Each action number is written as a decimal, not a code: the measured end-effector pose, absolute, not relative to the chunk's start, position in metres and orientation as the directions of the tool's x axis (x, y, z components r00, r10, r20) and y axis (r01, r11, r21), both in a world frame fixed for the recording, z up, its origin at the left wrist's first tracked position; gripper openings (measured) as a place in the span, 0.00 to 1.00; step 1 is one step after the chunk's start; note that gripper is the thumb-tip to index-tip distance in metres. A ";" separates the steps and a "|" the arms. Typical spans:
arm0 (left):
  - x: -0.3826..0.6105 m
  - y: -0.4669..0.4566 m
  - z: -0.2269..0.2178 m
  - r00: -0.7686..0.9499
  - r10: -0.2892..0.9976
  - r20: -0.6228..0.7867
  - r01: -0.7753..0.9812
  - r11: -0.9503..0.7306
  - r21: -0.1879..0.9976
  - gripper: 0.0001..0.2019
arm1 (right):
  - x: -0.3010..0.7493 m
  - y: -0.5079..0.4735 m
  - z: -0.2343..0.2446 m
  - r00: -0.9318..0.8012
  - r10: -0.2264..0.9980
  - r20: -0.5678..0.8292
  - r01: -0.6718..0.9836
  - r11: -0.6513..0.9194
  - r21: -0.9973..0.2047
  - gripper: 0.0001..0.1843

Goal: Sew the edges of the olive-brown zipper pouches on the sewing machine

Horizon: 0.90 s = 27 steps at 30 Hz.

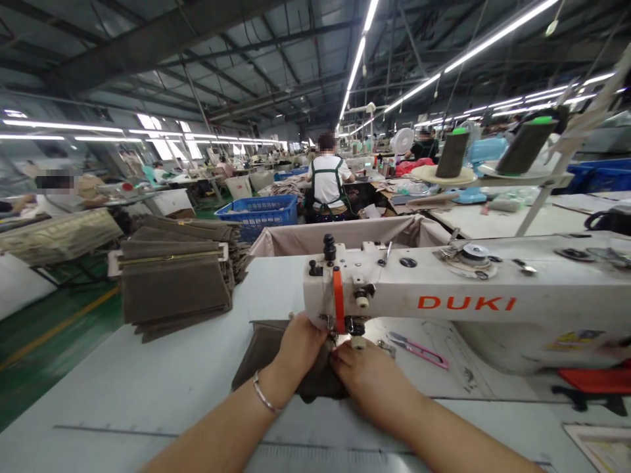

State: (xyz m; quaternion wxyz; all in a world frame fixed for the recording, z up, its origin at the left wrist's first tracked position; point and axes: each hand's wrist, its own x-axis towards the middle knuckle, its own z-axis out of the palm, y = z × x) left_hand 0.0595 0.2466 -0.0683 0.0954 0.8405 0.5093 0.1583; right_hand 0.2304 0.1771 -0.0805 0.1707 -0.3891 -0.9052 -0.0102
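A dark brown fabric piece lies on the sewing table, partly under the head of a white sewing machine. My left hand, with a silver bangle at the wrist, is closed on the fabric just left of the needle area. On the right of the needle, my right hand has its fingers bent and pressed together on the same fabric. The fingertips of both hands nearly meet below the presser foot. My hands and the machine head hide the needle and the stitching spot.
Pink-handled thread snips lie on the machine bed. A stack of brown fabric pieces stands at the table's left. Behind the machine is a pink cloth-lined bin. Thread cones stand at right. A person sits ahead near a blue crate.
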 end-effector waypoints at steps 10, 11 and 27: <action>0.042 0.209 -0.082 0.609 0.764 0.214 0.701 -0.644 0.305 0.16 | 0.234 0.160 -0.101 -0.592 0.702 0.397 0.693 0.695 -0.195 0.17; 0.041 0.210 -0.083 0.620 0.753 0.218 0.691 -0.657 0.303 0.16 | 0.234 0.160 -0.100 -0.596 0.696 0.401 0.686 0.701 -0.195 0.17; 0.033 0.215 -0.078 0.737 0.647 0.195 0.573 -0.751 0.327 0.21 | 0.232 0.159 -0.101 -0.629 0.624 0.464 0.664 0.741 -0.098 0.14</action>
